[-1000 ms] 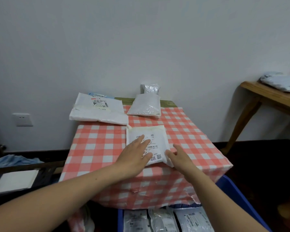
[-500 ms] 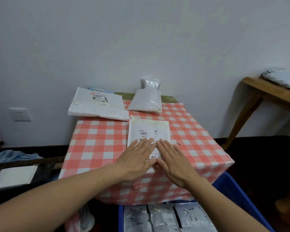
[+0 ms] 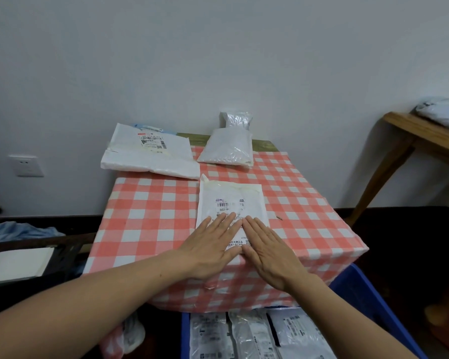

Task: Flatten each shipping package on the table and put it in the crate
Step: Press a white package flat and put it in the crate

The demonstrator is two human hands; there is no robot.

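Little can be read: a number's start and a few Chinese characters on the flat white package [image 3: 231, 198] at the near middle of the table [image 3: 145, 216].

Its label shows a barcode and "502-6", the rest blurred. Lower down, between the left hand [image 3: 208, 248] and the right hand [image 3: 268, 252], stands "大牌正品" above what looks like "进入百亿补". The larger white package [image 3: 151, 156] at the table's far left corner carries a barcode label with a red strip, too small to read. Labels on the stacked packages [image 3: 210, 338] in the blue crate [image 3: 368, 301] below the table's near edge are illegible.
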